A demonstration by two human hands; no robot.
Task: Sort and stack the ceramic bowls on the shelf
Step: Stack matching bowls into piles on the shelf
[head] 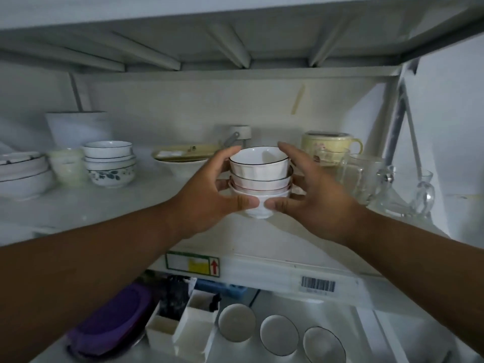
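Note:
A stack of small white ceramic bowls [260, 174] with thin dark rims is held over the white shelf [110, 203], in the middle of the view. My left hand [209, 189] grips its left side and my right hand [311, 192] grips its right side, both thumbs pressed on the lowest bowl. I cannot tell whether the stack touches the shelf. At the left stands a second stack of bowls [110, 163], the lowest one with a blue floral pattern. Wide white bowls [23, 174] sit at the far left.
A cream cup [66, 163] stands between the left stacks. Behind the held stack lies a yellowish dish on a white bowl [183, 155]. A yellow lidded mug [327, 142] and glass mugs [366, 176] crowd the right. Below, three bowls [279, 334], white boxes and a purple lid [112, 326].

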